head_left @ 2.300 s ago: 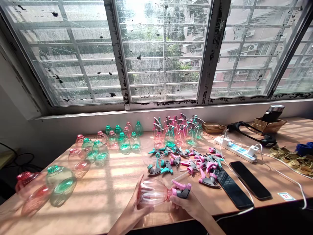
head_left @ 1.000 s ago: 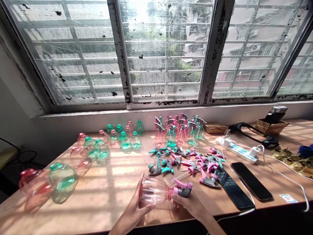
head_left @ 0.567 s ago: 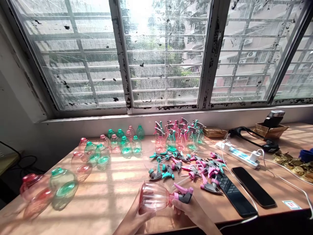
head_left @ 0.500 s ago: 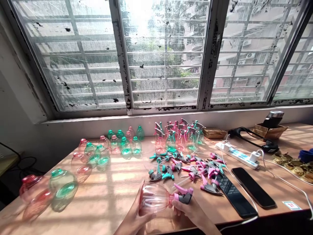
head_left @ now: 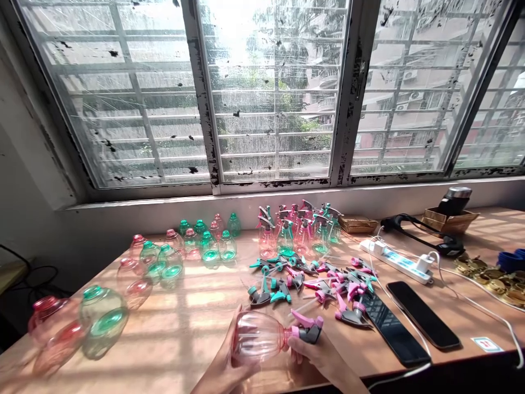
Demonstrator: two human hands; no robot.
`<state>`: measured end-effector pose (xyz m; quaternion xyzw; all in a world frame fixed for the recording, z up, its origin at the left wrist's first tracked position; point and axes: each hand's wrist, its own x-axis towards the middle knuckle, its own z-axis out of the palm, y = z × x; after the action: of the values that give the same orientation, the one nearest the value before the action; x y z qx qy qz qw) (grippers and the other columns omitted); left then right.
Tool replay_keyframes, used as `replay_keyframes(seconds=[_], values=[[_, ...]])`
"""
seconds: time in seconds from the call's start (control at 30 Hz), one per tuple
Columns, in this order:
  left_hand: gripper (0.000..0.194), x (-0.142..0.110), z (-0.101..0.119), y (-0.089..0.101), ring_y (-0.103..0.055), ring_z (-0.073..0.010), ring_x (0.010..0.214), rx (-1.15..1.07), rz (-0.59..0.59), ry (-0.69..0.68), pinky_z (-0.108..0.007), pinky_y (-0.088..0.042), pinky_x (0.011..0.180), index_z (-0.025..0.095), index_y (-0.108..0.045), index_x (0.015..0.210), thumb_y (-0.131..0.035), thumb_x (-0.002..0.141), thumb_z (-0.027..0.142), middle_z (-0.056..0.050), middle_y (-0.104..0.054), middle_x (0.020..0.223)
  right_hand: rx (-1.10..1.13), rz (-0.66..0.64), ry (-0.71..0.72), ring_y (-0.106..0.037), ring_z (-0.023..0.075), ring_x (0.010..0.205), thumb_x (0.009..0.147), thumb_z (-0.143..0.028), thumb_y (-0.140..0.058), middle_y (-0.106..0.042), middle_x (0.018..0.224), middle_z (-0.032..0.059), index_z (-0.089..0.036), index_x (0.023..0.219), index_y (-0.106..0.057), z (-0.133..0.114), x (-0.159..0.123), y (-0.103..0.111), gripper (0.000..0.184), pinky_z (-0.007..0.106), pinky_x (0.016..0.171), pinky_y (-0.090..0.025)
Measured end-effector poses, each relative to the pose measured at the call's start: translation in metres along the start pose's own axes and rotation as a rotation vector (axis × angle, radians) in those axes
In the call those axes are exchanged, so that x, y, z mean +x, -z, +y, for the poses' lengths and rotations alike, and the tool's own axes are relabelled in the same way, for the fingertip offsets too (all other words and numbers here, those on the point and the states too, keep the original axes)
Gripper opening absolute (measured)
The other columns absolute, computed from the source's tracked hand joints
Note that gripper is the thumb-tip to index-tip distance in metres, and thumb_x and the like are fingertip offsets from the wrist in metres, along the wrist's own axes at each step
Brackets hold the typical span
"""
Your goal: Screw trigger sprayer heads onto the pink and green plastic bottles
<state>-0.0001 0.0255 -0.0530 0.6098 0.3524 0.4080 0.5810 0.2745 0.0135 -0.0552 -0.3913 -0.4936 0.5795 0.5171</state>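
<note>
A clear pink spray bottle (head_left: 258, 335) lies on its side in the air above the table's front edge, its neck pointing right. My left hand (head_left: 223, 358) is wrapped round the bottle's body. At the neck, my right hand (head_left: 309, 350) grips the pink collar of a pink and grey trigger sprayer (head_left: 305, 327), which sits on the bottle's mouth. Whether the collar is fully tight I cannot tell. Just beyond my hands lies a heap of loose trigger sprayers (head_left: 283, 287) in pink, teal and grey.
Open pink and green bottles (head_left: 104, 314) stand at the left. Bottles with sprayers fitted (head_left: 303, 238) are grouped by the window. On the right are two phones (head_left: 422, 314), a power strip (head_left: 396, 261), cables, a black strap (head_left: 422, 230) and gold-coloured pieces (head_left: 488, 273).
The view has shifted very slightly. Both hands keep their hold on the bottle and sprayer, with hardly any visible movement.
</note>
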Motion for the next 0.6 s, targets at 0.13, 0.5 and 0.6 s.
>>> replay_keyframes(seconds=[0.13, 0.5, 0.6], values=[[0.13, 0.002, 0.0, -0.001, -0.052, -0.0412, 0.144, 0.007, -0.003, -0.017, -0.051, -0.041, 0.12, 0.038, 0.003, 0.172, -0.089, 0.081, 0.054, -0.014, -0.042, 0.169, 0.002, 0.001, -0.02, -0.055, 0.0127, 0.051, 0.067, -0.075, -0.09, -0.068, 0.058, -0.0009, -0.018, 0.093, -0.08, 0.002, 0.0, 0.0, 0.064, 0.026, 0.052, -0.048], [0.128, -0.002, 0.004, -0.003, -0.038, -0.0436, 0.155, -0.014, -0.006, 0.049, -0.055, -0.027, 0.13, 0.035, 0.0, 0.172, -0.087, 0.082, 0.057, -0.013, -0.038, 0.173, -0.031, -0.015, -0.082, -0.059, 0.0146, 0.055, 0.063, -0.079, -0.089, -0.07, 0.061, 0.0013, -0.018, 0.069, -0.076, -0.015, -0.004, -0.001, 0.063, 0.03, 0.057, -0.051], [0.131, -0.003, 0.008, -0.003, -0.054, -0.0412, 0.141, 0.008, -0.01, 0.069, -0.054, -0.039, 0.121, 0.037, 0.007, 0.171, -0.089, 0.083, 0.05, -0.014, -0.057, 0.156, -0.013, -0.016, -0.079, -0.059, 0.0145, 0.055, 0.065, -0.077, -0.089, -0.07, 0.061, 0.0004, -0.018, 0.077, -0.078, -0.016, -0.005, -0.002, 0.061, 0.029, 0.058, -0.052]])
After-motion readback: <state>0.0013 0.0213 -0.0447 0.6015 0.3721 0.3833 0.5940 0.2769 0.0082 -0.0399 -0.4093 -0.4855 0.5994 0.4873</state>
